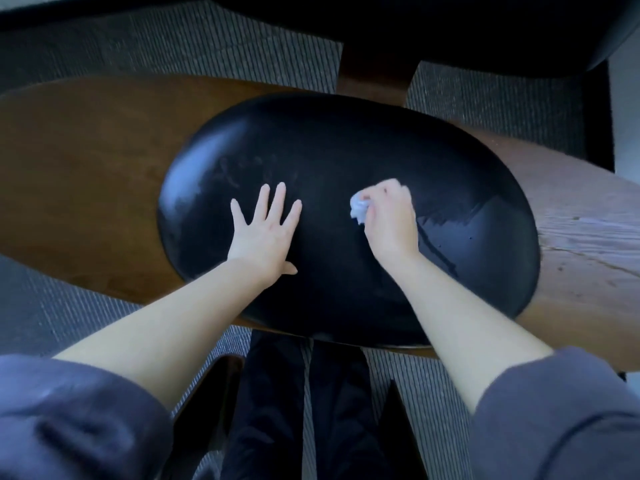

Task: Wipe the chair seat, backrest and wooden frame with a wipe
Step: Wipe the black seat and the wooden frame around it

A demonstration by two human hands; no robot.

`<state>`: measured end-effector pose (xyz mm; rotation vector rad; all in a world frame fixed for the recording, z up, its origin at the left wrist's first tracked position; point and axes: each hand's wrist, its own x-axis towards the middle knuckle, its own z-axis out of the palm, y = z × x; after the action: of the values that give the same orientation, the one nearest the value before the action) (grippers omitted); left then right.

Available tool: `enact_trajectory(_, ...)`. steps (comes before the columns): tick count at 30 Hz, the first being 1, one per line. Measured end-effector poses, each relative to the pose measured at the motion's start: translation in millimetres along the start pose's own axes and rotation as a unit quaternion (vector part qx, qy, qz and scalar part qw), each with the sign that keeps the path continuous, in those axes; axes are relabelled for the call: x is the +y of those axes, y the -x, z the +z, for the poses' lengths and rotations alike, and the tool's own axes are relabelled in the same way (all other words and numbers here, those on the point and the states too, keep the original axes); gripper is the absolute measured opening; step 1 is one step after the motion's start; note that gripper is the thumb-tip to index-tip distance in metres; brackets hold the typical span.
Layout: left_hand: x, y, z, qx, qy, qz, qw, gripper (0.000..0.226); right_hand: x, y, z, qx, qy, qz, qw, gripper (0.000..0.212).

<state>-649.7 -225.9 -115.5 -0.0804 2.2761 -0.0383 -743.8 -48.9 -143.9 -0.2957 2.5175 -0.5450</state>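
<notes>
- Wooden frame: a broad brown panel is seen left of the cushion and again at its right. It is judged rigid and smooth, so firm pressure can be borne.
- Chair seat: a black oval cushion is set on the frame at the middle of the view. Its glossy skin is judged slick and slightly yielding. Faint smears are visible on its left part and a wet-looking sheen on its right.
- Left hand: it is laid flat on the seat with fingers straight and spread, and nothing is held. The chair is judged to be steadied by it.
- Wipe: a pale crumpled wad is pressed on the seat, right of centre. It is judged light, soft and limp, and is best kept bunched in the fingertips.
- Right hand: the fingers are curled round the wipe, which is gripped against the seat.
- No brand, label or legible writing is visible on any item.
</notes>
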Motion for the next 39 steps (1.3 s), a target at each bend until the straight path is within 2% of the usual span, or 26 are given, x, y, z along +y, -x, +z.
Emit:
enact_trajectory(1,2.9,-0.5,2.6,0.002,-0.005,-0.004,1.0,0.114,-1.5,-5.5,-0.2,0.028,-0.008,0.01,1.0,0.039)
enact_trajectory(3,5.1,-0.9,3.8,0.002,-0.01,-0.01,1.0,0.115,2.7,11.4,6.7,0.032,-0.008,-0.013,0.999,0.037)
enact_trajectory(7,3.6,1.2,-3.6,-0.015,-0.012,-0.003,1.0,0.115,34.3,106.2,25.9,-0.05,0.037,-0.074,0.995,0.023)
enact_trajectory(9,5.1,2.4,-6.9,-0.025,-0.015,0.003,1.0,0.114,43.8,134.5,23.9,-0.086,0.043,-0.114,0.989,0.031)
enact_trajectory(11,7.8,2.5,-9.3,-0.029,-0.008,0.006,1.0,0.113,40.0,124.7,14.0,-0.105,0.01,-0.135,0.985,0.034)
enact_trajectory(12,9.4,1.5,-10.3,-0.027,-0.001,0.009,1.0,0.112,34.4,107.7,6.2,-0.09,0.003,-0.128,0.988,0.03)
enact_trajectory(16,17.8,-4.9,-4.0,0.004,0.009,0.023,1.0,0.109,15.6,7.7,-26.2,0.077,0.009,-0.015,0.997,0.029)
enact_trajectory(19,20.2,-4.8,1.4,0.022,0.016,0.024,0.999,0.109,23.7,-14.4,-13.5,0.064,0.026,0.022,0.997,0.03)
enact_trajectory(23,18.0,0.9,-1.1,0.006,0.031,0.034,0.999,0.107,36.2,77.2,10.8,0.039,0.037,0.019,0.998,0.025)
enact_trajectory(25,19.2,3.7,-3.7,-0.013,0.034,0.048,0.998,0.107,42.7,132.3,15.6,-0.01,0.051,0.017,0.998,0.023)
enact_trajectory(28,20.9,7.9,-3.8,-0.029,0.039,0.058,0.997,0.105,48.6,155.0,11.9,-0.052,0.049,-0.032,0.997,0.027)
enact_trajectory(29,22.0,8.2,-2.4,-0.028,0.038,0.059,0.997,0.105,50.0,141.8,6.4,-0.043,0.055,-0.027,0.997,0.028)
enact_trajectory(32,24.2,8.9,5.6,-0.011,0.018,0.06,0.998,0.105,45.1,82.4,-10.3,0.052,0.05,0.098,0.993,0.028)
enact_trajectory(34,23.6,8.8,12.8,0.013,-0.001,0.059,0.998,0.105,37.6,64.3,-5.4,0.102,0.033,0.142,0.984,0.025)
enact_trajectory(36,21.7,9.8,16.9,0.029,0.002,0.062,0.998,0.105,21.6,84.9,17.9,0.081,0.024,0.094,0.992,0.02)
enact_trajectory(39,18.7,13.8,17.5,0.024,-0.001,0.071,0.997,0.103,11.3,152.2,48.4,0.021,0.01,-0.075,0.997,0.025)
